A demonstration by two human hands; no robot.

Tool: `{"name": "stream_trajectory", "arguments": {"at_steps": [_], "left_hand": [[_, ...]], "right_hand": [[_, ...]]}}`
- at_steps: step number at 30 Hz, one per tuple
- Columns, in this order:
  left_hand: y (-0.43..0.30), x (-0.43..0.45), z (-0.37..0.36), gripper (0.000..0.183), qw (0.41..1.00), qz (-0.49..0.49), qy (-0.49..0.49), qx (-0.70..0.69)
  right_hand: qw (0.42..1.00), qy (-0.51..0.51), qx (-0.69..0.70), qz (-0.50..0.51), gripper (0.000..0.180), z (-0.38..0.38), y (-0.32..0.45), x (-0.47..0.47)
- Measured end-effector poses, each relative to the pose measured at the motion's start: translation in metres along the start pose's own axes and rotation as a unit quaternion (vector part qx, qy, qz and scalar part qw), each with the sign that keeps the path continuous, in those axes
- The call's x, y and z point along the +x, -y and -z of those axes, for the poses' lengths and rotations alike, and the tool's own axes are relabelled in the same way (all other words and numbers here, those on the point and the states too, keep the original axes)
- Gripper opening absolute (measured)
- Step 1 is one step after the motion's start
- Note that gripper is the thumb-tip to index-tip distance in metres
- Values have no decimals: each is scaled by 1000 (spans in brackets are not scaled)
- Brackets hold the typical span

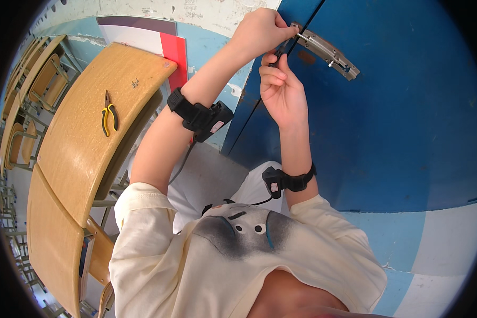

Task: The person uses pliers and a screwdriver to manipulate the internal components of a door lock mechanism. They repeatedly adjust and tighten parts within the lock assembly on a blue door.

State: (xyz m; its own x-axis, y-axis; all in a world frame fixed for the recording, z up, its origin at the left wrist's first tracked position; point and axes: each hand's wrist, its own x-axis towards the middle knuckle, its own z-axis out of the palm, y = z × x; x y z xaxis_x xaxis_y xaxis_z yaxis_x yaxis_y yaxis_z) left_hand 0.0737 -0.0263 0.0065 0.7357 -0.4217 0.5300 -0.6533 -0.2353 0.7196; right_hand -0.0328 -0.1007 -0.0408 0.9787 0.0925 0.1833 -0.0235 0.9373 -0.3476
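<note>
A steel sliding bolt (326,52) is mounted on the blue door (381,131), its rod reaching across the dark gap at the door's edge. At the rod's end, my left hand (258,33) pinches at a small metal keeper plate (295,26), covering part of it with the fingertips. Just below, my right hand (284,85) has its fingers curled around a black-handled tool (277,57), likely a screwdriver. The tool points up toward the keeper; its tip is hidden near my left fingers.
On the wooden desk (75,119) to the left lie needle-nose pliers (109,115) with yellow and black handles and several small screws (135,83). Books (86,266) sit under the nearer desktop (53,246). Chairs (47,85) stand farther left. A cable (183,162) hangs from my left wristband.
</note>
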Motion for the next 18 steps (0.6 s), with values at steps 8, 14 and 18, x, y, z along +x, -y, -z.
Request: {"name": "stream_trajectory", "arguments": {"at_steps": [8,14,18], "left_hand": [[13,5,-7,35,996,-72,-45,12],[1,-3,-2,40,998,38,11,-49],[17,5,-7,40,997,-51,-50,-7]], "right_hand": [[998,48,25,-37,22,26,10,5],[1000,-31,2,-1,24,1,3,-1],[999,27,-7,-26,25,16,7,1]]}}
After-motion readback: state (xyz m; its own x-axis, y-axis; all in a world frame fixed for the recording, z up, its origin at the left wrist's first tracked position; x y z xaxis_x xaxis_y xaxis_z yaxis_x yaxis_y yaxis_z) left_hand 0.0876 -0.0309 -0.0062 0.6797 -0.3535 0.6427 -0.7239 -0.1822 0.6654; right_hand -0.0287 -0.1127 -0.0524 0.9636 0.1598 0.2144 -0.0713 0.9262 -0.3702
